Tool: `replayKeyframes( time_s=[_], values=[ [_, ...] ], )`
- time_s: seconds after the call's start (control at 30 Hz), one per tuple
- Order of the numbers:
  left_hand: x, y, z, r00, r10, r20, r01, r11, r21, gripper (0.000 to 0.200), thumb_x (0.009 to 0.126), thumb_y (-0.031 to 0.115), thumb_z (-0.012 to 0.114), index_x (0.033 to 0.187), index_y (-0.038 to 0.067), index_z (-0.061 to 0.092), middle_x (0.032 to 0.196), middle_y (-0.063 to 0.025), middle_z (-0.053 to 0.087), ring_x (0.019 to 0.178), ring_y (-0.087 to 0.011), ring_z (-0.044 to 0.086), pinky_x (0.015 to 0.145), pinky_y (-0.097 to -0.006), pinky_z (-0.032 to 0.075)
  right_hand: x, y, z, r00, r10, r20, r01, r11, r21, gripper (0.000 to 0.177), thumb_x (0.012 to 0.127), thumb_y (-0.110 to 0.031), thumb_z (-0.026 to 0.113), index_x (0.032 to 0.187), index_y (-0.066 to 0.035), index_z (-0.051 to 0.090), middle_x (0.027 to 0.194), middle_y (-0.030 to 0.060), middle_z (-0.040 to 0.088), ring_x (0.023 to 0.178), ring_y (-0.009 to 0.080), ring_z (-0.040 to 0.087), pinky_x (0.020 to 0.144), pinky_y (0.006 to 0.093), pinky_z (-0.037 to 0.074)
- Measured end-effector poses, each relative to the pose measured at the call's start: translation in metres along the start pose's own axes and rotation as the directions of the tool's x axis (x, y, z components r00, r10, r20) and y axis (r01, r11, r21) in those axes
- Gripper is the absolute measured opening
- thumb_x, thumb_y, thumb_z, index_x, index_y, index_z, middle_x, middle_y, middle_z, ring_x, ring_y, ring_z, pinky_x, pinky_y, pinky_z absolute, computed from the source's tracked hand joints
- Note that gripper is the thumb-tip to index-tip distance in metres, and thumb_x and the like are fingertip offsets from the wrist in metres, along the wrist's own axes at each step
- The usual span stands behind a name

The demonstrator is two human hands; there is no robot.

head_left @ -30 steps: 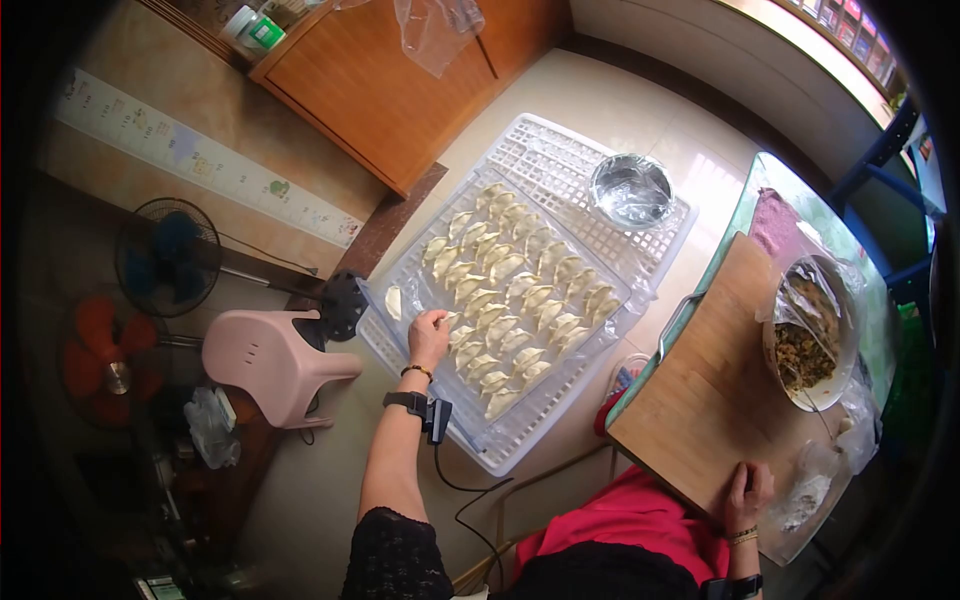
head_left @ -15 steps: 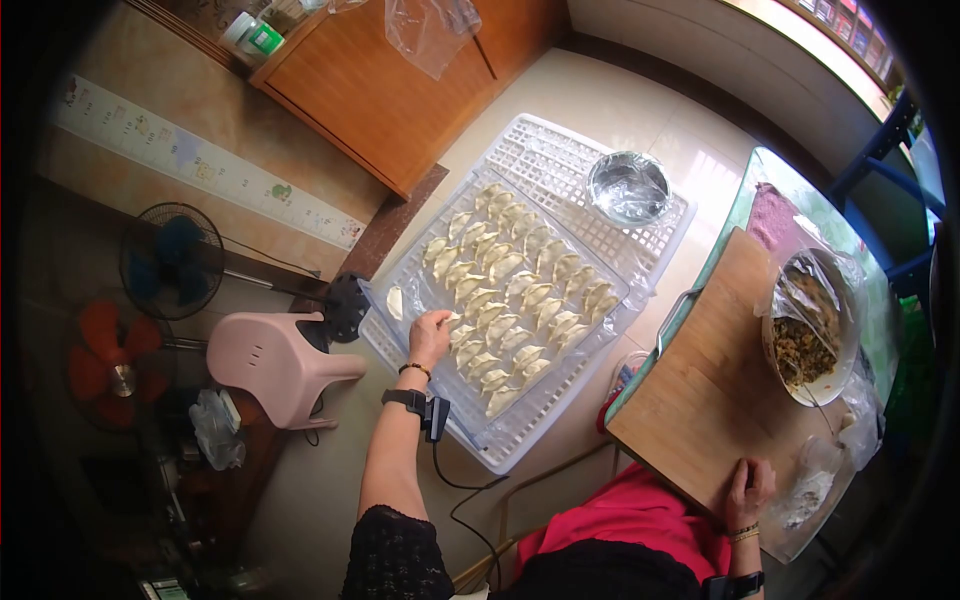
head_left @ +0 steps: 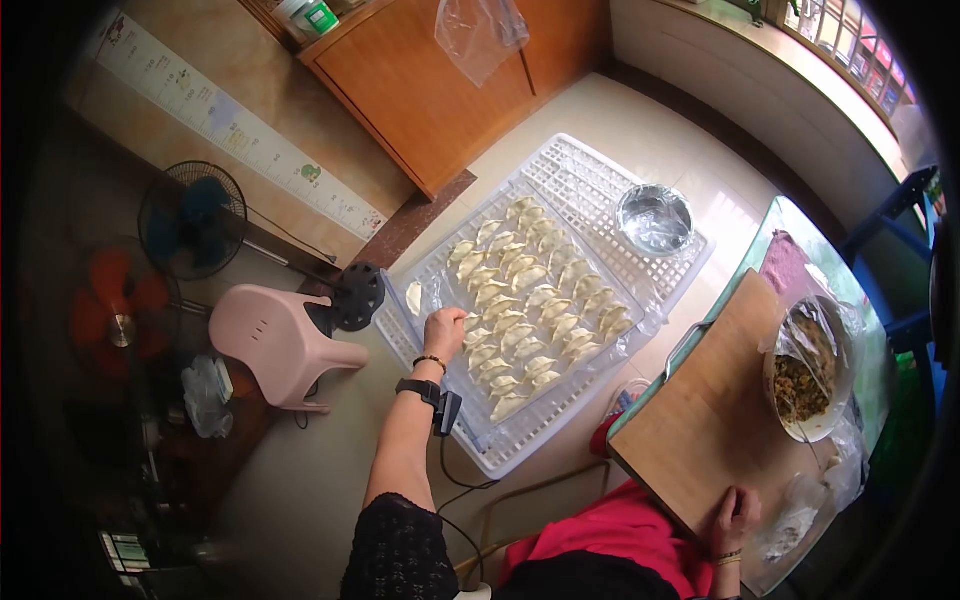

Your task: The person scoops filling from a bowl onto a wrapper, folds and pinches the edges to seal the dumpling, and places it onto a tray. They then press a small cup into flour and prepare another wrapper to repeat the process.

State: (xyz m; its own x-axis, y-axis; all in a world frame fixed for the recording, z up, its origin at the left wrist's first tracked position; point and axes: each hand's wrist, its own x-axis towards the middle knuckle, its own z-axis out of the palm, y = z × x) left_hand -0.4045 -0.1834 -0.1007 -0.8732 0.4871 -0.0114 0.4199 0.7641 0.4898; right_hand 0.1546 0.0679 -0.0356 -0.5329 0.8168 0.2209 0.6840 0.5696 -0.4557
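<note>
My left hand [head_left: 446, 333] reaches to the left edge of the rows of dumplings [head_left: 527, 270], its fingers closed at the tips; what they pinch, if anything, is too small to make out. The dumplings lie in a clear plastic-lined tray [head_left: 470, 405] on a white slatted plastic rack [head_left: 500, 455]. One dumpling [head_left: 414, 298] lies apart near the tray's left corner. My right hand [head_left: 738, 512] rests with curled fingers at the near edge of a wooden board [head_left: 690, 420]; whether it holds anything is hidden.
A plastic-covered metal bowl [head_left: 655, 220] stands on the rack. Right, a green table [head_left: 765, 240] bears the board and a bowl of filling [head_left: 806, 375]. A pink stool [head_left: 265, 335] and fans [head_left: 192, 220] stand left, a wooden cabinet [head_left: 440, 90] beyond.
The camera view has shifted, so the scene sits lower and mostly farther right. My left hand remains beside the same rows, and my right hand stays at the board's edge.
</note>
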Motion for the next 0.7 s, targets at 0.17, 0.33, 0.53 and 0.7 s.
replayKeyframes(
  time_s=[0.17,0.33,0.53,0.7],
  values=[
    [0.001,-0.009,0.003,0.993,0.114,-0.004,-0.114,0.993,0.021,0.014,0.080,0.004,0.060,0.087,0.002,0.072,0.089,-0.0178,0.069,0.084,-0.0335,0.066,0.077,-0.0393,0.053,0.000,0.000,0.000,0.999,0.038,0.021,-0.038,0.999,0.009,0.007,0.088,-0.007,0.059,0.082,-0.003,0.058,0.074,0.0139,0.056,0.069,0.0315,0.053,0.063,0.0408,0.041],
    [0.000,-0.008,-0.001,0.995,0.073,0.061,-0.075,0.997,0.031,0.017,0.080,0.003,0.057,0.090,0.001,0.071,0.094,-0.0198,0.068,0.089,-0.0364,0.065,0.080,-0.0412,0.052,-0.001,0.001,0.001,0.998,0.056,0.024,-0.057,0.998,0.019,0.003,0.085,-0.007,0.061,0.084,-0.005,0.060,0.079,0.0137,0.059,0.072,0.0345,0.054,0.066,0.0428,0.042],
    [-0.003,-0.007,-0.011,0.974,0.171,-0.148,-0.166,0.985,0.051,0.027,0.082,-0.001,0.051,0.106,-0.001,0.063,0.101,-0.0194,0.065,0.097,-0.0371,0.061,0.086,-0.0422,0.049,0.004,-0.005,-0.002,0.998,0.038,0.040,-0.039,0.999,0.018,0.002,0.084,-0.009,0.060,0.084,-0.006,0.061,0.080,0.0131,0.061,0.073,0.0339,0.056,0.067,0.0424,0.044],
    [-0.026,0.048,-0.015,0.931,0.250,-0.267,-0.307,0.930,-0.202,0.023,0.089,-0.002,0.050,0.109,-0.003,0.061,0.102,-0.0140,0.062,0.091,-0.0265,0.060,0.078,-0.0333,0.048,0.014,-0.020,-0.021,0.997,0.029,0.076,-0.035,0.996,0.077,0.010,0.083,-0.015,0.061,0.088,-0.007,0.065,0.082,0.0129,0.066,0.076,0.0323,0.061,0.069,0.0413,0.045]
  ],
)
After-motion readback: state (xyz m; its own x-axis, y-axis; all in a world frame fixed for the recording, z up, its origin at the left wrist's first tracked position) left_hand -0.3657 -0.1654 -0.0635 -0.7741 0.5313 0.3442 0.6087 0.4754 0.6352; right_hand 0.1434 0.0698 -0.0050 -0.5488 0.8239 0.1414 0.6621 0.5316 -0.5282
